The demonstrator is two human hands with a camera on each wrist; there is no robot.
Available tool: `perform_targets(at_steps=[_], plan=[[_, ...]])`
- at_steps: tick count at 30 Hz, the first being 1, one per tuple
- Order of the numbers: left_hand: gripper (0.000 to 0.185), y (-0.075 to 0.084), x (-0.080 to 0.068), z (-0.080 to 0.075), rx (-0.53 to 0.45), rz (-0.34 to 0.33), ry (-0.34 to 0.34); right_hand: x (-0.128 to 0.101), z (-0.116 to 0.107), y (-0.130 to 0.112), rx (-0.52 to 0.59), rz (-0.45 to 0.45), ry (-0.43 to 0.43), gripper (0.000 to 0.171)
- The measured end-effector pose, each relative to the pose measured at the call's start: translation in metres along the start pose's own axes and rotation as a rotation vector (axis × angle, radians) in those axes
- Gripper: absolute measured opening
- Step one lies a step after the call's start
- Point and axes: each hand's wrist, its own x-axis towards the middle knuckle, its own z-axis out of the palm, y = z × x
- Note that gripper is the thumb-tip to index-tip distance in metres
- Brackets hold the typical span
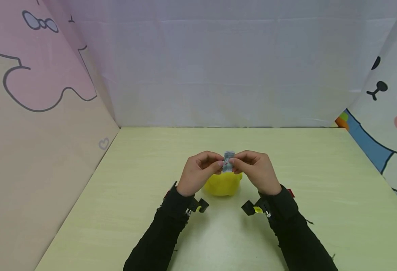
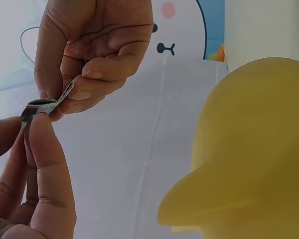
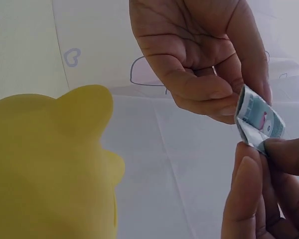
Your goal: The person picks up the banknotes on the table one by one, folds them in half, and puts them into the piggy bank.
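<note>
**Both hands pinching folded note above yellow pig bank**

While both hands meet over the middle of the pale green wood-grain desk (image 1: 320, 195), the left hand (image 1: 198, 173) and right hand (image 1: 257, 174) each pinch one side of a small folded grey-blue paper banknote (image 1: 228, 162) between thumb and fingertips. Note is held up off the desk, folded into a narrow creased strip; printed face shows in the right wrist view (image 3: 258, 122), edge-on in the left wrist view (image 2: 45, 105).

Directly below and just behind the hands: a rounded yellow plastic pig-shaped money box (image 1: 223, 184), standing on the desk about midway between the left and right edges, nearer the front edge than the back. Ears and snout visible in the wrist views (image 3: 45, 164) (image 2: 254, 149). Note is not touching it.

Black sleeves (image 1: 164, 229) on both arms, small black wrist-mounted units (image 1: 252, 207) with a yellow tag.

Room: desk boxed in on three sides. Plain white sheet (image 1: 225, 64) along the back edge, pink-and-beige cartoon panel (image 1: 32, 113) on the left edge, white cartoon bear panel (image 1: 391, 113) with blue trim on the right edge.
</note>
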Motion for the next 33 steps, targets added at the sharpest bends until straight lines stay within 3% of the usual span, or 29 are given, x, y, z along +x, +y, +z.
perform_targets(at_steps=[22, 29, 33], plan=[[0.018, -0.001, 0.000, 0.005, 0.021, -0.082, -0.020, -0.002, 0.003, -0.002, 0.027, -0.023, -0.013, 0.020], [0.017, 0.018, -0.004, 0.010, 0.037, -0.093, -0.022, -0.002, 0.004, -0.002, 0.017, -0.031, -0.010, 0.019], [0.017, 0.020, -0.004, 0.010, 0.040, -0.103, -0.020, -0.002, 0.005, -0.001, 0.013, -0.034, -0.012, 0.019]])
